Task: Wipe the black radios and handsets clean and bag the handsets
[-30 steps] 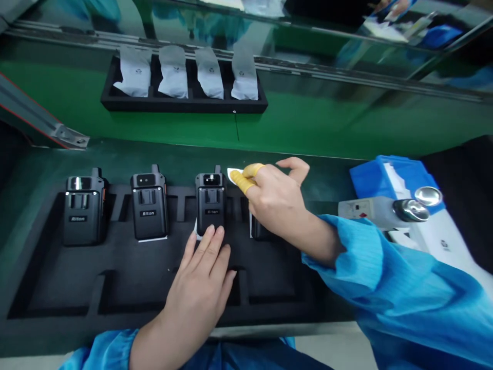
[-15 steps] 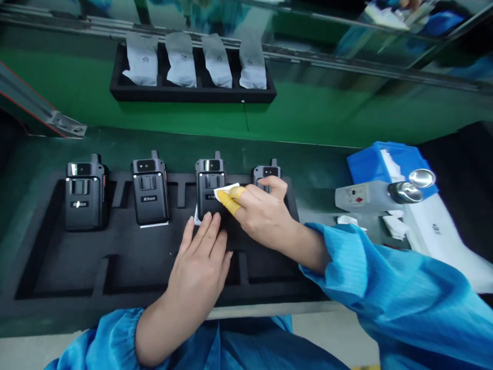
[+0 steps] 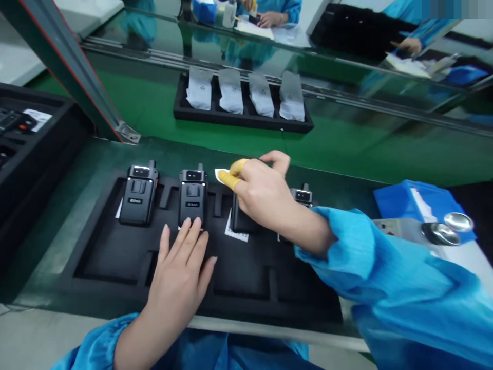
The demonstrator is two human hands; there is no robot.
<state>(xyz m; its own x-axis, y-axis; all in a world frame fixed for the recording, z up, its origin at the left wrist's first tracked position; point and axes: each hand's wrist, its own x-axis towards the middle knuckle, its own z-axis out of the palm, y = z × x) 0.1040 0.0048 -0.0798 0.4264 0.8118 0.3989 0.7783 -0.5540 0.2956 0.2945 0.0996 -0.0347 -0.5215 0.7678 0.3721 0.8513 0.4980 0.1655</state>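
A black foam tray [image 3: 115, 257] holds a row of black handheld devices standing in its slots. My left hand [image 3: 181, 267] lies flat and open on the tray, fingertips touching the base of the second device [image 3: 192, 198]. My right hand [image 3: 262, 198], with yellow finger cots, pinches a small white label [image 3: 220, 174] above the third device [image 3: 241, 222], which it mostly hides. The first device [image 3: 138, 198] stands at the left. The fourth device [image 3: 302, 195] shows just behind my right wrist.
A second black tray [image 3: 239, 121] with white pouches sits on the green belt beyond. A blue bin [image 3: 408, 200] and a grey unit with silver knobs [image 3: 439, 231] stand at the right. Another black tray [image 3: 23, 154] and a slanted metal rail [image 3: 69, 67] are left. Other people work far behind.
My right hand has lifted the label from the front of the third device to above its top. My left hand has slid left to the second device. The view has swung left.
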